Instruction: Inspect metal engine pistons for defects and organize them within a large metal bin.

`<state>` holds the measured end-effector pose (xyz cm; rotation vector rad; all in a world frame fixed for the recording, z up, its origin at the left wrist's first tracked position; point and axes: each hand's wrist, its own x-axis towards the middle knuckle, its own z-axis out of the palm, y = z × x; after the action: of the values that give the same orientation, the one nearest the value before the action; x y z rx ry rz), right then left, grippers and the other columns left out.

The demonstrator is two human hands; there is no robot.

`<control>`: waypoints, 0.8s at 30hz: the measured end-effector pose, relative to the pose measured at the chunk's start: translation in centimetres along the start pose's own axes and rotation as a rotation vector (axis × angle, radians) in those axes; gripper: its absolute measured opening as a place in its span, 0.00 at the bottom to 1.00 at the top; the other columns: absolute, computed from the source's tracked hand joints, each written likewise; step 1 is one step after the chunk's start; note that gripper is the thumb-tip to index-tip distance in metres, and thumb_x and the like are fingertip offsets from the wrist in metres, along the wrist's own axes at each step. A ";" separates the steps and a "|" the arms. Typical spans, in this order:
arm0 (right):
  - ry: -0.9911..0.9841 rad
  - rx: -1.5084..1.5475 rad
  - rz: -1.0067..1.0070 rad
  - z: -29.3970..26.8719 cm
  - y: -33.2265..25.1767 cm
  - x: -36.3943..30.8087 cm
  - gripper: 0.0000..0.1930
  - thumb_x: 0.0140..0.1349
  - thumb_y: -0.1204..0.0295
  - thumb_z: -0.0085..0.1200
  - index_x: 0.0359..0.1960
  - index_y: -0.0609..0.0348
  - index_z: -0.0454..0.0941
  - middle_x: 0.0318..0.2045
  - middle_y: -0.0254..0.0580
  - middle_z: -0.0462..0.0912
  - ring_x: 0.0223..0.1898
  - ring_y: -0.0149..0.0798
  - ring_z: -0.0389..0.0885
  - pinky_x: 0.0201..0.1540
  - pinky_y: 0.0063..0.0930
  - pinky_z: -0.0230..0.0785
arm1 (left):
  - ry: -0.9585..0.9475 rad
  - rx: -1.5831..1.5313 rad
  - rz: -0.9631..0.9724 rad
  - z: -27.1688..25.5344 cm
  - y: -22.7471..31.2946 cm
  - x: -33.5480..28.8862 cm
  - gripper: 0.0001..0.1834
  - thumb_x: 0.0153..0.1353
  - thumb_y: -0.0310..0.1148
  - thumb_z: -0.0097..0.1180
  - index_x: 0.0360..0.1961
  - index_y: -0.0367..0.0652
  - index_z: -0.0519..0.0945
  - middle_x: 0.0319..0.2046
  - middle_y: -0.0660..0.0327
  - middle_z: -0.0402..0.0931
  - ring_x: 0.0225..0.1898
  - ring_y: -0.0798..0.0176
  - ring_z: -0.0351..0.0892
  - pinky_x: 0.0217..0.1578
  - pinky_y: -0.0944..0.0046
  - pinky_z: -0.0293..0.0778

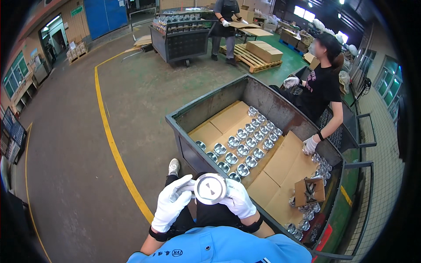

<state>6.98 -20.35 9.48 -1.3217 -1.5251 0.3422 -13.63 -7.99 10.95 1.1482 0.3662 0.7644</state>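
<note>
In front of my body I hold a silver piston [210, 189], its round crown facing up with a recessed mark in the middle. My right hand [238, 199], in a white glove, grips it from the right side. From the left, my gloved left hand [172, 204] has its fingers bent against the piston's rim. Beside me is a grey metal bin cart [210, 100] with rows of similar pistons [242, 150] standing on cardboard [283, 164]. The undersides of both hands are hidden.
Across the cart a co-worker in black [322, 83] reaches a gloved hand among more pistons. A small open carton [309, 192] sits inside the cart. Further off stand another loaded cart [180, 44], a wooden pallet [250, 57] and a second person [226, 26] holding cardboard.
</note>
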 end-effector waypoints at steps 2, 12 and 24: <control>0.001 0.013 -0.003 0.0 0.0 0.0 0.17 0.52 0.78 0.66 0.46 0.65 0.82 0.48 0.55 0.83 0.48 0.58 0.83 0.52 0.42 0.76 | -0.004 -0.001 -0.010 0.0 0.0 -0.1 0.26 0.66 0.22 0.61 0.65 0.31 0.72 0.52 0.50 0.81 0.50 0.60 0.83 0.52 0.60 0.80; -0.004 0.057 0.022 0.3 0.6 -0.1 0.18 0.53 0.78 0.66 0.48 0.65 0.82 0.48 0.55 0.83 0.49 0.57 0.83 0.52 0.42 0.76 | -0.018 0.076 -0.043 -0.8 -0.2 -0.3 0.25 0.69 0.24 0.59 0.66 0.31 0.71 0.51 0.50 0.82 0.46 0.61 0.84 0.49 0.62 0.80; 0.012 0.041 0.028 0.1 0.6 0.0 0.17 0.55 0.71 0.68 0.47 0.63 0.84 0.46 0.51 0.85 0.46 0.54 0.84 0.50 0.40 0.76 | -0.017 0.028 -0.109 -0.4 0.0 -0.1 0.24 0.68 0.22 0.59 0.65 0.30 0.72 0.48 0.53 0.82 0.45 0.63 0.82 0.48 0.64 0.79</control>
<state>7.20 -20.11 8.99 -1.3117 -1.4827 0.3810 -13.96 -7.76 10.82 1.1510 0.4224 0.6557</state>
